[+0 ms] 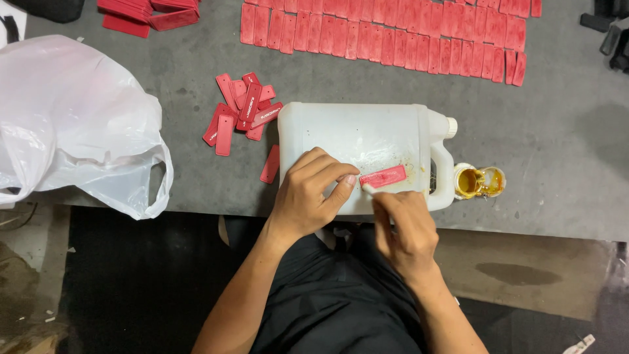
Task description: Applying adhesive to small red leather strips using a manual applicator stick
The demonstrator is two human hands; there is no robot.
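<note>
A white plastic jug [354, 134] lies on its side on the grey table, cap to the right. On its flat top rests one red rectangular tag [383, 176]. My left hand [308, 193] presses the tag's left end with the fingertips. My right hand [406, 226] grips a thin white stick [368, 189], its tip touching the tag's lower left edge. Yellowish smears mark the jug beside the tag.
A small open tin of yellow glue [478, 181] stands right of the jug. A loose pile of red tags [241, 111] lies left of it, and long rows of tags [393, 33] line the far side. A white plastic bag [72, 124] fills the left.
</note>
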